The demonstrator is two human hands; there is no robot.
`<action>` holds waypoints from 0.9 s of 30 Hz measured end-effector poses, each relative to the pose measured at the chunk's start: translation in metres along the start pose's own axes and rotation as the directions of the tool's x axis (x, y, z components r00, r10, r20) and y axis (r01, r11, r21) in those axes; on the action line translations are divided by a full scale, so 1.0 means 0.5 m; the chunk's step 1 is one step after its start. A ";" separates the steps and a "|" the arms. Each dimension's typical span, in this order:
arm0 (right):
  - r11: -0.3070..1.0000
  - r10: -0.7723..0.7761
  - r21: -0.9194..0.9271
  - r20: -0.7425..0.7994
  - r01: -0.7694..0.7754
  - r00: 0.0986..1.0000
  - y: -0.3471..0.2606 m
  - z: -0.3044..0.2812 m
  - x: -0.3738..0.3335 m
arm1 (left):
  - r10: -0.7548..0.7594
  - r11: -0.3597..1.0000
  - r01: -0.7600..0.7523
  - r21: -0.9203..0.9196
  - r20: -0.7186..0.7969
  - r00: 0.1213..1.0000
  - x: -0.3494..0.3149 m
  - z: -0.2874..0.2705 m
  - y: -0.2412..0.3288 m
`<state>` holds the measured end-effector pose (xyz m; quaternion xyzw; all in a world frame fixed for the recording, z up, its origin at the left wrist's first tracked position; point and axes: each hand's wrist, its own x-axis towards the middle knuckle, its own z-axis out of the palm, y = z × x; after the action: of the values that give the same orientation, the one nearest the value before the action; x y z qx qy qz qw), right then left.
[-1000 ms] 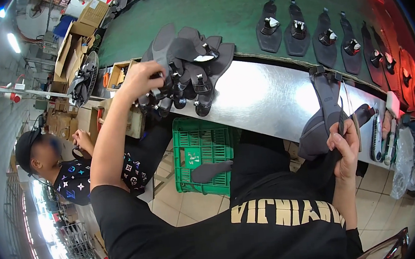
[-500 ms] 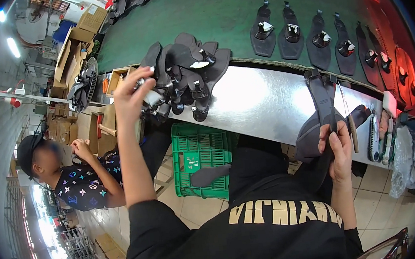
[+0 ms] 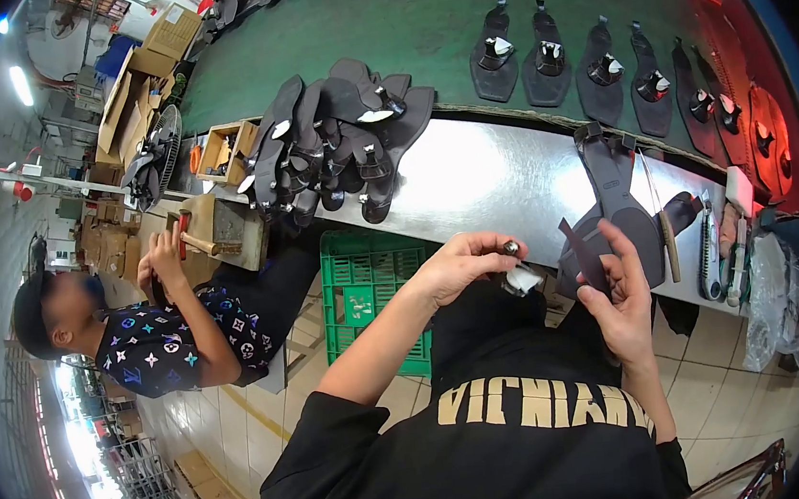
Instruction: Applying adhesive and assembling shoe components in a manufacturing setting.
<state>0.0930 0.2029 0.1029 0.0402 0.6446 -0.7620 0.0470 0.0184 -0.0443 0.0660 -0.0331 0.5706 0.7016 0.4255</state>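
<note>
Over my lap, my left hand (image 3: 470,267) pinches a small shiny black sandal strap (image 3: 522,278) with a white part hanging below the fingers. Just to its right, my right hand (image 3: 625,310) grips a thin dark insole (image 3: 587,255), seen nearly edge-on between thumb and fingers. The two pieces are close but apart. Beyond the right hand, dark insoles (image 3: 612,181) lie on the metal ledge (image 3: 498,177). A heap of dark insoles with black straps (image 3: 337,145) sits at the ledge's left end.
Sandal pieces (image 3: 547,67) stand in a row on the green belt (image 3: 377,21), partly under red light at right. A thin wooden-handled tool (image 3: 666,224) and a cutter (image 3: 708,258) lie at right. Below is a green crate (image 3: 342,303). A co-worker (image 3: 168,339) sits at left.
My left hand has moved from the heap at left down and right to my lap, carrying the strap. The right hand has shifted slightly left, turning the insole upward.
</note>
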 end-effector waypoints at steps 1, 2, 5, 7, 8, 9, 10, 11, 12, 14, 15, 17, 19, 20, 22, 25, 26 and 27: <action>1.000 0.005 -0.001 -0.009 -0.005 1.000 0.006 -0.001 -0.001 | 0.057 0.998 -0.058 -0.016 -0.031 0.998 -0.002 0.009 0.003; 0.999 -0.036 0.033 0.013 0.036 0.999 0.017 -0.002 0.002 | 0.112 0.993 -0.114 -0.032 -0.061 0.992 -0.005 0.019 0.009; 0.975 -0.171 -0.134 0.045 0.175 0.984 0.021 -0.011 0.001 | 0.253 0.965 -0.259 -0.036 -0.113 0.961 -0.023 0.043 0.026; 0.928 -0.246 -0.267 0.083 0.260 0.966 0.013 -0.002 0.003 | 0.368 0.924 -0.379 -0.050 -0.148 0.918 -0.028 0.041 0.012; 0.914 -0.265 -0.289 0.102 0.284 0.959 0.007 -0.001 0.002 | 0.420 0.899 -0.433 -0.059 -0.157 0.894 -0.026 0.039 0.004; 0.903 -0.289 -0.301 0.106 0.307 0.952 0.004 0.004 0.005 | 0.385 0.900 -0.415 -0.136 -0.199 0.901 -0.028 0.037 0.004; 0.891 -0.312 -0.311 0.113 0.332 0.943 0.003 0.005 0.005 | 0.413 0.884 -0.443 -0.151 -0.193 0.890 -0.025 0.038 0.000; 0.922 -0.239 -0.286 0.114 0.262 0.964 0.002 0.002 0.003 | 0.411 0.879 -0.442 -0.178 -0.187 0.892 -0.021 0.038 -0.005; 0.922 -0.233 -0.293 0.100 0.253 0.967 0.004 0.002 0.004 | 0.412 0.872 -0.445 -0.202 -0.186 0.892 -0.018 0.036 -0.009; 0.888 -0.311 -0.313 0.132 0.338 0.941 0.009 0.001 0.007 | 0.419 0.869 -0.446 -0.213 -0.162 0.894 -0.007 0.031 -0.022; 0.890 -0.307 -0.314 0.126 0.331 0.943 0.012 0.001 0.007 | 0.431 0.863 -0.456 -0.218 -0.153 0.889 -0.005 0.032 -0.026; 0.881 -0.333 -0.298 0.161 0.367 0.929 0.016 0.003 0.008 | 0.461 0.856 -0.477 -0.197 -0.123 0.879 -0.007 0.043 -0.020; 0.883 -0.330 -0.296 0.158 0.364 0.931 0.015 0.005 0.007 | 0.495 0.845 -0.505 -0.177 -0.098 0.863 -0.008 0.049 -0.019; 0.884 -0.330 -0.294 0.158 0.363 0.931 0.014 0.006 0.006 | 0.497 0.844 -0.505 -0.182 -0.089 0.863 -0.008 0.049 -0.020; 0.894 -0.312 -0.280 0.169 0.349 0.935 0.014 0.003 0.004 | 0.501 0.842 -0.507 -0.186 -0.081 0.862 -0.008 0.049 -0.023; 0.917 -0.289 -0.241 0.143 0.316 0.947 0.019 -0.002 0.000 | 0.508 0.836 -0.515 -0.192 -0.084 0.857 -0.011 0.053 -0.024; 0.930 -0.281 -0.216 0.106 0.298 0.954 0.021 -0.003 -0.001 | 0.476 0.848 -0.490 -0.203 -0.113 0.872 -0.014 0.057 -0.021; 0.931 -0.277 -0.218 0.099 0.293 0.956 0.025 0.001 0.000 | 0.437 0.862 -0.457 -0.219 -0.135 0.889 -0.013 0.061 -0.017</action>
<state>0.0946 0.2005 0.0908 -0.0851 0.7257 -0.6817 -0.0382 0.0411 -0.0227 0.0735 0.0194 0.4887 0.8440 0.2204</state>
